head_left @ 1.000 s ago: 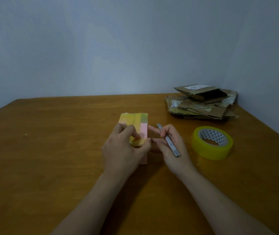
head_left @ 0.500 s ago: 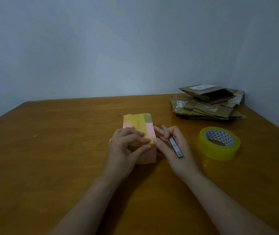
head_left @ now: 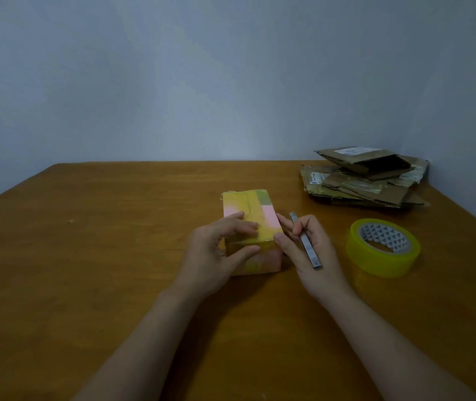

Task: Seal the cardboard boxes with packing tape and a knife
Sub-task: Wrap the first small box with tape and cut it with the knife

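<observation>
Left hand (head_left: 216, 250): grips the near end of the box (head_left: 262, 224), fingers laid over the taped top edge, thumb on the end face below.
Right hand (head_left: 311, 253): curled round the knife (head_left: 307, 247); its thumb and forefinger touch the box's near right corner.
Knife: slim and grey, lying slantwise across the fingers, far tip up and to the left. Whether a blade is out is too small to tell.
Box: stands on the bench (head_left: 86, 256) between both hands, long axis running away from the person, yellow tape along the top.
Key relation: the box lies just left of the knife hand, so that hand is nearer the taped corner.
Tape roll (head_left: 375, 263): flat on the bench, right of the right hand, apart from it.
Pile of flattened cardboard (head_left: 366, 183): far right corner.
</observation>
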